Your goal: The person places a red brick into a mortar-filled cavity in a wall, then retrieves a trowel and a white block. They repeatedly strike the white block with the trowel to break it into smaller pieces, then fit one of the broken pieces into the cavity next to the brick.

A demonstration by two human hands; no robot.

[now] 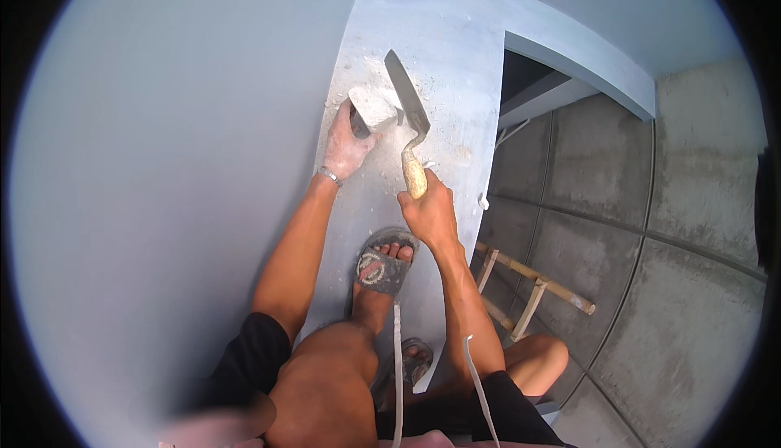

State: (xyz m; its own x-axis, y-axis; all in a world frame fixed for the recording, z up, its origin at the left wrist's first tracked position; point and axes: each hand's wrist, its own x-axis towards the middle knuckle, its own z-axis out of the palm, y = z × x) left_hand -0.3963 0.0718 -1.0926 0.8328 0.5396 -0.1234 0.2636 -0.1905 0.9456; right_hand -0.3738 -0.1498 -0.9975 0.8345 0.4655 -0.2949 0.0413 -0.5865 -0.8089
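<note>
Two separate grips over a narrow, pale blue ledge (pixel 455 33): clasping a rough whitish block (pixel 374 109) in the left hand (pixel 347 147), with fingers curled at its left side and thumb along the near side; gripping the yellowish handle of a trowel (pixel 409 98) in the right hand (pixel 431 210), with fingers closed around it. Pointing the blade away, its flank just beside the block's right side; impossible to tell whether touching. Hemmed in on the left by a smooth blue-grey wall (pixel 179 122), close to the left hand. More room to the right, across a debris-specked strip between blade and outer edge, with a white fragment (pixel 483 201) right at that edge. Beyond the edge, down to grey paving (pixel 594 171) and a bamboo ladder (pixel 561 290). Nearer the body, limited by a sandaled foot (pixel 382 270) planted on the ledge behind both hands.
</note>
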